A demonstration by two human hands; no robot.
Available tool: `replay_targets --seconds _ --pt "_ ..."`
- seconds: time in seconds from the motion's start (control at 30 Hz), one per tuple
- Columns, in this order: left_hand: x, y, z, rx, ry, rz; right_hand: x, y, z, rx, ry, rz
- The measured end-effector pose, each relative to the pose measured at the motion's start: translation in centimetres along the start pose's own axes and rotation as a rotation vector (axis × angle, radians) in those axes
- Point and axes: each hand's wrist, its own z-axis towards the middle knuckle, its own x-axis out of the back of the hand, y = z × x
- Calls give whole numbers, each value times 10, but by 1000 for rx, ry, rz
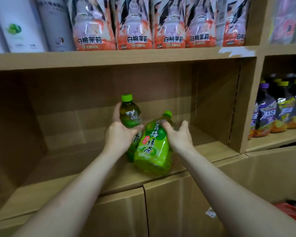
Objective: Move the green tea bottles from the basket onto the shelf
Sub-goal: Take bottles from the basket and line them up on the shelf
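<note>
Two green tea bottles with green caps are inside the cardboard shelf compartment in front of me. My left hand grips the left bottle around its middle and holds it upright, its base near the shelf floor. My right hand wraps the upper part of the right bottle, which leans back and to the right with its base on the shelf's front edge. The two bottles touch each other. The basket shows only as a red edge at the lower right.
The shelf above holds white bottles and a row of pink peach-jasmine bottles. The compartment to the right holds purple-labelled bottles. A cardboard divider wall bounds this compartment on the right. Bare cardboard floor lies left of the bottles.
</note>
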Motion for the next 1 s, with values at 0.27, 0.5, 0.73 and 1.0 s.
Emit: replay_targets --seconds 0.27,0.5,0.73,1.0 --pt "5 -27 2 121 -153 86 -15 9 -5 165 -230 -272" --pt "11 37 -53 -352 59 88 68 8 -36 434 -244 -431" --pt "-80 92 -142 -658 -390 18 196 32 -90 449 -257 -759" --pt "-210 126 -232 -474 -862 -95 367 186 -148 -155 95 -552"
